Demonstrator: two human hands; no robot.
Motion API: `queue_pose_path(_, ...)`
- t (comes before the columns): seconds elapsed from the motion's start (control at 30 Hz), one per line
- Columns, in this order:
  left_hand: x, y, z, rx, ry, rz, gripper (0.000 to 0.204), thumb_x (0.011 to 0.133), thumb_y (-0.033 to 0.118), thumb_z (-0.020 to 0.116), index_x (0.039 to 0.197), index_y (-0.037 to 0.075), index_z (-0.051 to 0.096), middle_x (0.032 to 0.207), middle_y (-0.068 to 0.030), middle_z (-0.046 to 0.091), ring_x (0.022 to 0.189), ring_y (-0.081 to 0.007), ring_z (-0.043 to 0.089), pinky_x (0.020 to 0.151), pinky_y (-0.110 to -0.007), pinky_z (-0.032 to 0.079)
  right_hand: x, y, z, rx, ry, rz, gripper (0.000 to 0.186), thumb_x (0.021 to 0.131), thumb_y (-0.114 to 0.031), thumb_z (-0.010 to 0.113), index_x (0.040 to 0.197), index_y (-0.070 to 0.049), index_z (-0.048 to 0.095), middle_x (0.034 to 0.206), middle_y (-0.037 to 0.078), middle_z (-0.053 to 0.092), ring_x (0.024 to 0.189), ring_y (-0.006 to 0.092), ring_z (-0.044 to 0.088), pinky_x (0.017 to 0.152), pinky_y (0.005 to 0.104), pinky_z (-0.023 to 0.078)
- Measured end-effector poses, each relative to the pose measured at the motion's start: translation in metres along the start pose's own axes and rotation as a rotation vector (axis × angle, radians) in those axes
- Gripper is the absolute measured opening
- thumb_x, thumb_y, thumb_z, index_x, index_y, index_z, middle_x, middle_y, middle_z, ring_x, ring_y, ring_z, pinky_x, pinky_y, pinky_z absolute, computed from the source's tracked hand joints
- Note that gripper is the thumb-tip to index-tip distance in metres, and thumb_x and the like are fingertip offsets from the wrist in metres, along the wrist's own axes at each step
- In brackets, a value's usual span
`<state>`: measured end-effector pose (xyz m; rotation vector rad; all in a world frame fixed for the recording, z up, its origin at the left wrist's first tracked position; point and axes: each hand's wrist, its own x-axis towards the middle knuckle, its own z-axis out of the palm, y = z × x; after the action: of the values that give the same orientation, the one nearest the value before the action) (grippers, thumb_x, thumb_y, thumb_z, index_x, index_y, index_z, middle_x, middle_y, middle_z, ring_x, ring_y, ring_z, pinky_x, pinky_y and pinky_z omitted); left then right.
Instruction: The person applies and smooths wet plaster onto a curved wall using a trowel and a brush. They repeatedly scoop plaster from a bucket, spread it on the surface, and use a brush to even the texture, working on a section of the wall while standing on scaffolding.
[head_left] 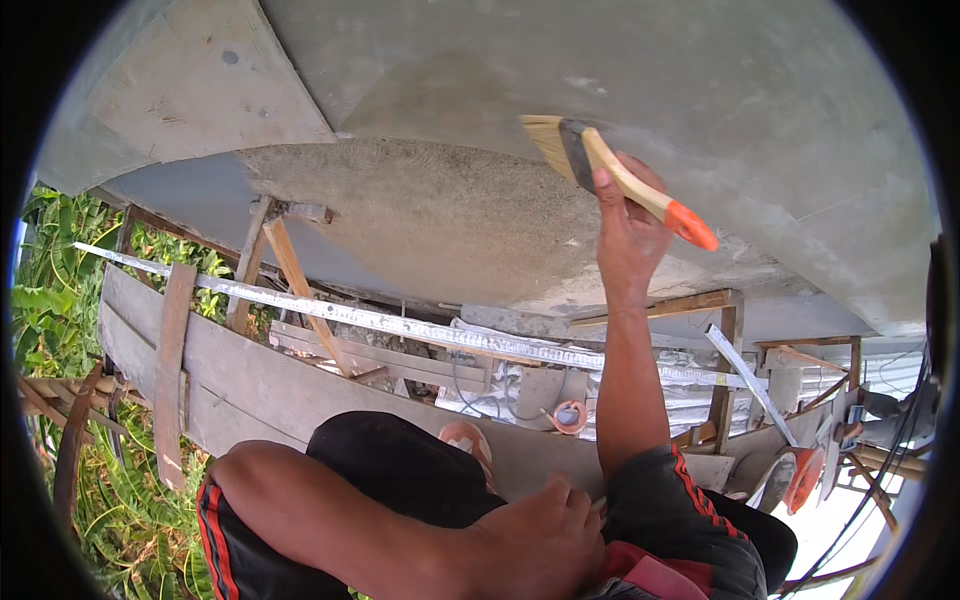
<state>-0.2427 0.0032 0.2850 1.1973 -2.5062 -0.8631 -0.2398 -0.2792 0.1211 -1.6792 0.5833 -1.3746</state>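
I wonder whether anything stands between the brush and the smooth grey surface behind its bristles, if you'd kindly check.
Nothing visible does: the brush, held in the right hand, shows its bristles unobstructed before the smooth grey surface; whether they touch is unclear.

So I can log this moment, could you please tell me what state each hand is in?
Left hand: curled; whether it holds anything cannot be told.
Right hand: closed, holding the brush.
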Motion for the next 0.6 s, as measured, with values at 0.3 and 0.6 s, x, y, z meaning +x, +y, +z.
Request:
queue_pose_path(0.3, 0.013, -0.002, -0.008, -0.085, -0.063, 0.016, 0.022, 0.098, 0.023, 0.061, 0.101, 0.006, 0.074, 0.099, -0.0118, 0.074, 0.101, -0.0280, 0.070, 0.089, -0.043, 0.051, -0.033, -0.022, -0.014, -0.014, -0.047, 0.035, 0.029, 0.099, -0.021, 0.086, 0.120, -0.003, 0.079, 0.122, 0.013, 0.076, 0.114, 0.0188, 0.071, 0.098, 0.0345, 0.057)
queue_pose_path(0.6, 0.032, -0.002, -0.014, 0.111, -0.184, -0.049, 0.032, 0.097, 0.026, 0.066, 0.118, 0.003, 0.068, 0.109, -0.0143, 0.070, 0.106, -0.0316, 0.071, 0.094, -0.044, 0.055, 0.014, 0.002, -0.098, 0.147, 0.098, 0.105, 0.038, 0.102, -0.018, 0.082, 0.133, 0.002, 0.071, 0.122, 0.011, 0.074, 0.111, 0.0164, 0.069, 0.100, 0.0317, 0.056)
